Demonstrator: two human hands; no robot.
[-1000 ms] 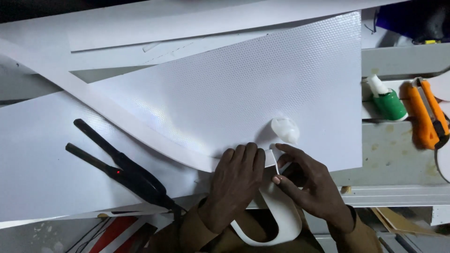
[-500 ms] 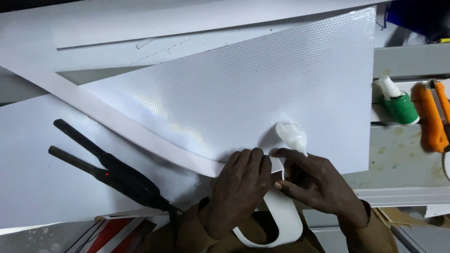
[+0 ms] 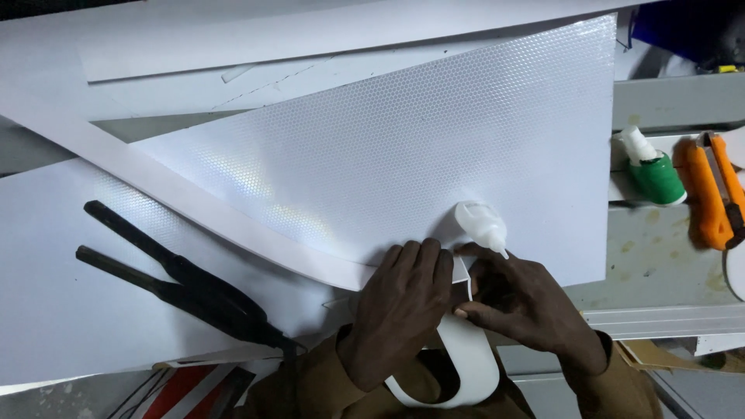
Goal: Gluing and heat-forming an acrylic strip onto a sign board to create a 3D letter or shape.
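White strip [image 3: 466, 357] curls beneath our left hand [image 3: 400, 306], pressed flat, while our right hand [image 3: 528, 302] pinches it beside the glue bottle [image 3: 481, 225].

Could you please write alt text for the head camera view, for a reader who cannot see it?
Two hands, left hand and right hand, press a curling white strip against a textured white sheet; a small white bottle lies beside them, black pliers to the left.

left hand [image 3: 400, 306] slid right | now touching right hand [image 3: 524, 306]
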